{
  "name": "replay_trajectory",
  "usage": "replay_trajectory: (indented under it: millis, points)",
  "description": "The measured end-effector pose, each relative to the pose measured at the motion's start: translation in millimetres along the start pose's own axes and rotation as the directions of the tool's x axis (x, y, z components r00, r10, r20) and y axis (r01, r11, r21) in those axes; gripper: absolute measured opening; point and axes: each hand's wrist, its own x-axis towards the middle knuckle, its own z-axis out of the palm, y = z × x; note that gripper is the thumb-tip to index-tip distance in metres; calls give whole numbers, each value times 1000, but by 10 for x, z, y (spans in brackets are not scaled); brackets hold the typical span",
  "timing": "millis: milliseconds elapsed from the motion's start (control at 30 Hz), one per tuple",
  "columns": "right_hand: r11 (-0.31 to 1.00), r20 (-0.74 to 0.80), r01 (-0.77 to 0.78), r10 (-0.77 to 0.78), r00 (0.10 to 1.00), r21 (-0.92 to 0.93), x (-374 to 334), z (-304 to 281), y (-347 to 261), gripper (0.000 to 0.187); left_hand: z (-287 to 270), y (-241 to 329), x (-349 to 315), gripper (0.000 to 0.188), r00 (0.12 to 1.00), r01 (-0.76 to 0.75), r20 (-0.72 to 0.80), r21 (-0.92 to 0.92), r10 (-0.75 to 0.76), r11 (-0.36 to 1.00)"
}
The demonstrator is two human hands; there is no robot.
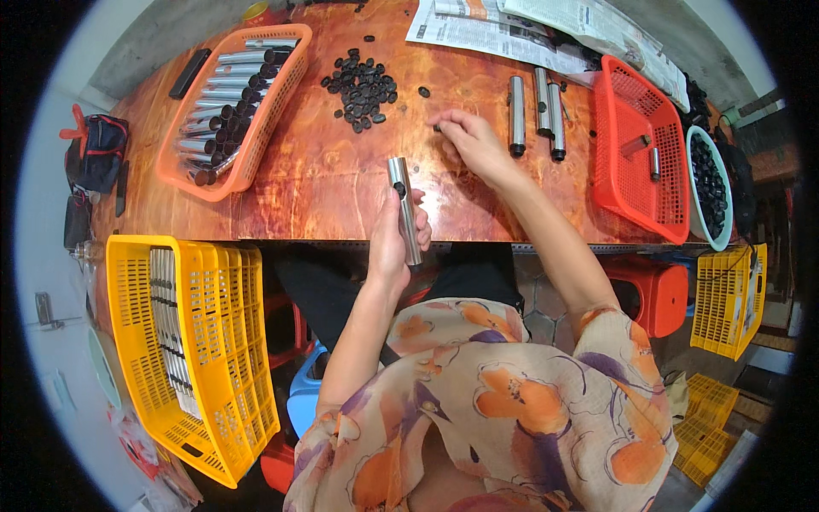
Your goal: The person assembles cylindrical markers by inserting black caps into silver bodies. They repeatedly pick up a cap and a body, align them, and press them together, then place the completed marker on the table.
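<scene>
My left hand is wrapped round a shiny metal tube, held tilted near the table's front edge. A small black part sits in the tube's side, close to its upper end. To the right and a little farther off, my right hand pinches a small dark piece between thumb and fingertips; most of it is covered. Beyond both hands lies a loose pile of black oval pieces, with a single black piece apart from it. Several metal tubes with black ends lie right of my right hand.
An orange basket full of metal tubes stands at the left of the wooden table. At the right are a red basket with few parts and a pale bowl of black pieces. Newspapers lie behind. A yellow crate stands front left.
</scene>
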Motion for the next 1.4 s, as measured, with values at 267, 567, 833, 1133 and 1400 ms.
replay_trajectory:
  millis: [267, 567, 833, 1133, 1400]
  points:
    - [875, 407, 433, -323, 854, -215, -475, 30, -380, 20, 203, -22, -28, 50, 990, -58, -114, 223, 85, 973]
    - [953, 337, 235, -161, 928, -192, -540, 44, -526, 16, 280, -15, -128, 43, 995, -97, -8, 190, 100, 977]
    - [968, -82, 216, -207, 975, 124, -776, 227, -347, 12, 361, -6, -224, 30, 986, -154, 86, 190, 140, 970]
    - [967, -185, 194, -224, 957, -166, -1134, 317, -449, 16, 370, 43, -255, 34, 834, -416, 162, 813, 527, 408]
    - [892, -95, 291, -342, 935, -345, -1197, 294, -537, 14, 383, 43, -260, 53, 682, -432, 374, 900, 629, -66]
